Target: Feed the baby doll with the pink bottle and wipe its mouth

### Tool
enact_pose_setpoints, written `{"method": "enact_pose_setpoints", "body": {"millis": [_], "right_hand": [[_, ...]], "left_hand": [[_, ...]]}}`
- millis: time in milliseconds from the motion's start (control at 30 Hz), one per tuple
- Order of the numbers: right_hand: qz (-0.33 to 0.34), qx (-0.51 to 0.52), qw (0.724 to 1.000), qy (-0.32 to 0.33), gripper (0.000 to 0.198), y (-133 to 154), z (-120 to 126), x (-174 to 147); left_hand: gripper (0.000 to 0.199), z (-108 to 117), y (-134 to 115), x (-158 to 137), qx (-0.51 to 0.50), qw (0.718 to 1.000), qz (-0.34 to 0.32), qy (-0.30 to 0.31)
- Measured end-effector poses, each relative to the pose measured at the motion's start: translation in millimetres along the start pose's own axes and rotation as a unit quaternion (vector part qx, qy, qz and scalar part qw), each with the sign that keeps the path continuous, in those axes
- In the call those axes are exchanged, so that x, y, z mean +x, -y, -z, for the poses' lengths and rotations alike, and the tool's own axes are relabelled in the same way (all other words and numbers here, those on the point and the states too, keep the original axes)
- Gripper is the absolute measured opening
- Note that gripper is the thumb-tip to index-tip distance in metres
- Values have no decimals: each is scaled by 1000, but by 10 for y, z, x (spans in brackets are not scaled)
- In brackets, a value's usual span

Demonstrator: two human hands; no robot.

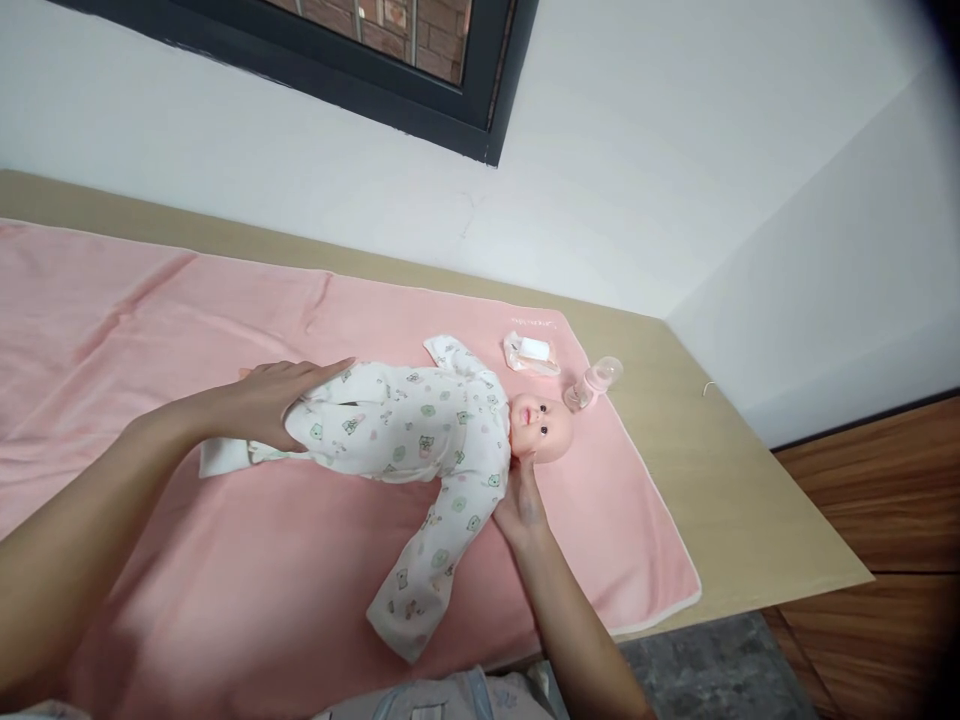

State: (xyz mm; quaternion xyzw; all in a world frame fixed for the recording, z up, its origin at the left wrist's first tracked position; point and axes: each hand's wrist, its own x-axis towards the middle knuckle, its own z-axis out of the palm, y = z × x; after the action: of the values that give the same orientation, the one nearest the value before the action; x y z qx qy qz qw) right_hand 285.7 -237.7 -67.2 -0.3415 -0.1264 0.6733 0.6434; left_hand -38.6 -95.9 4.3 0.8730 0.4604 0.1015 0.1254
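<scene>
A baby doll [405,415] in a white printed long-sleeved outfit lies face up along the pink blanket, its head [541,430] to the right. My left hand [281,395] grips it around the upper legs, with some fingers hidden on the far side. Behind the doll's neck my right hand [523,505] is cupped; the thumb shows beside the jaw and the other fingers are out of sight underneath. One sleeve [420,580] hangs toward me and the other sleeve [450,352] points to the wall.
The pink blanket [225,560] covers much of the wooden table [697,480]. Near the doll's head lie a baby bottle [592,383] and a clear packet with a white label [532,350]. A white wall and dark window frame [465,110] stand behind; wooden panels [885,490] are at right.
</scene>
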Motion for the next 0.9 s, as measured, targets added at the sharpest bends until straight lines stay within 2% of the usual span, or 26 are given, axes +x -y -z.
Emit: {"method": "enact_pose_setpoints", "body": {"millis": [67,233,333,433,533,567,700,833,900], "right_hand": [[0,7,1000,0,72,-8,-11,-2],[33,19,999,-29,64,-9,61,-84],[26,32,995,-88,68,0,185,-237],[22,69,987,-141,73,51,326,-446],[36,87,979,-181,74,184,470,-631],[47,88,975,-199,73,253,518,-675],[117,50,956,-265,61,663,665,-762],[235,-58,935,-258,63,1220,605,-750],[294,-117,919,-234,62,1481,515,-702]], "left_hand": [[86,-41,40,12,17,999,-17,26],[87,-122,150,-34,48,998,-13,29],[94,-165,243,-70,79,996,24,26],[90,-96,212,-31,99,994,51,11],[80,116,-91,68,90,995,28,22],[76,198,-252,102,82,996,2,41],[71,424,-988,241,47,993,-93,57],[66,467,-1530,409,-11,981,-166,102],[63,461,-1696,488,-18,985,-153,81]]}}
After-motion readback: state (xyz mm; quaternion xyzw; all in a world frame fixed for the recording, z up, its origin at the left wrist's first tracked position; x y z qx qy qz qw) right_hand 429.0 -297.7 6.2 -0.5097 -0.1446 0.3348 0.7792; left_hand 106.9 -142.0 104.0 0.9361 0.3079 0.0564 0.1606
